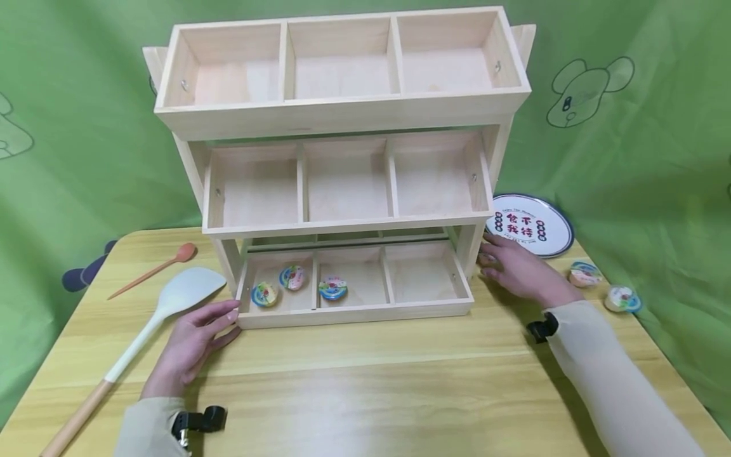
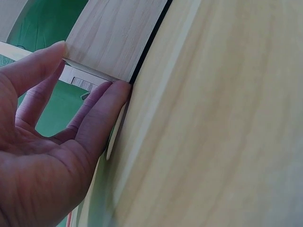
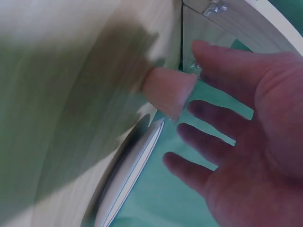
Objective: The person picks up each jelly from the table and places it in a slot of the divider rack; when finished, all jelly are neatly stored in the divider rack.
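Note:
A three-tier wooden rack with divided trays stands at the table's back. My left hand touches the left front corner of its bottom tray; in the left wrist view the fingertips meet the board's end. Inside that tray, two jelly cups sit in the left compartment and one jelly cup in the middle. My right hand is beside the rack's right leg, fingers extended around a small pinkish jelly cup. The right wrist view shows a gap between the cup and several fingers.
Behind the right hand lies an oval plate with printed characters. Two more jelly cups lie near the table's right edge. On the left are a white spatula with a wooden handle and a small orange spoon. Green cloth hangs behind.

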Demonstrator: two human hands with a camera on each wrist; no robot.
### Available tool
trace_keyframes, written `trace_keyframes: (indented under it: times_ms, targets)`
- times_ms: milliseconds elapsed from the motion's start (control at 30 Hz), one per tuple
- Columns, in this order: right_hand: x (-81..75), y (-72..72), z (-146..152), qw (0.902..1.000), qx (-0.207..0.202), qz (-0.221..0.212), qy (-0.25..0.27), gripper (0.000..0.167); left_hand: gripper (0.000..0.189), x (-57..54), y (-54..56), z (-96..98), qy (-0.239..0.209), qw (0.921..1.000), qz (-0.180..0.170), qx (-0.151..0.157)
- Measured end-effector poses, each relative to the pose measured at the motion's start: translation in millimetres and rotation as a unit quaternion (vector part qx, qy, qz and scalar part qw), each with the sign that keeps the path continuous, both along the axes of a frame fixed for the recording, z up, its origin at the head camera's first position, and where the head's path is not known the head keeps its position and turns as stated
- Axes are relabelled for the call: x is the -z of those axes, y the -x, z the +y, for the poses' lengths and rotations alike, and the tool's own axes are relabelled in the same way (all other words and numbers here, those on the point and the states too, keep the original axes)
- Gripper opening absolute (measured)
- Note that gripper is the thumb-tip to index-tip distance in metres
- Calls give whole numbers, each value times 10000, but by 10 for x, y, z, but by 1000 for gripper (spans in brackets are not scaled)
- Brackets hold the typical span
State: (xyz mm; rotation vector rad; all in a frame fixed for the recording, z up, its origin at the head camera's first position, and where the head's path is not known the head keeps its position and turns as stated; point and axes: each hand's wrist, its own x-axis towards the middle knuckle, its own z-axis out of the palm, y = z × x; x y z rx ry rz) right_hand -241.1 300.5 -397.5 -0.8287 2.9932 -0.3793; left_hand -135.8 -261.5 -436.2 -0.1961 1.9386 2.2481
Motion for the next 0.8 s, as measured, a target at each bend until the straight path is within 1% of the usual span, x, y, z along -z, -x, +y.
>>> trace_keyframes:
  times_ms: [67,133,300,367,567,800]
  targets:
    - [13,41,-9,9998,-98,142,-43,47,26,-3,-3,-2,-15,10000,9,-9]
    - [16,67,-17,9997,-96,211,-49,42,26,-7,-5,-3,-26,10000,16,-4]
    - [-8,77,-33,9999,136,70,-10,29,27,-10,0,-6,35,10000,0,31]
    - [-21,68,-31,9998,200,-5,-25,27,29,-11,5,-5,72,10000,0,42]
    - [-51,3,-17,9997,206,-99,-44,28,32,-12,12,-2,97,9999,4,44]
    - [-105,-125,-3,9999,67,119,44,33,31,-1,3,6,38,10000,7,5]
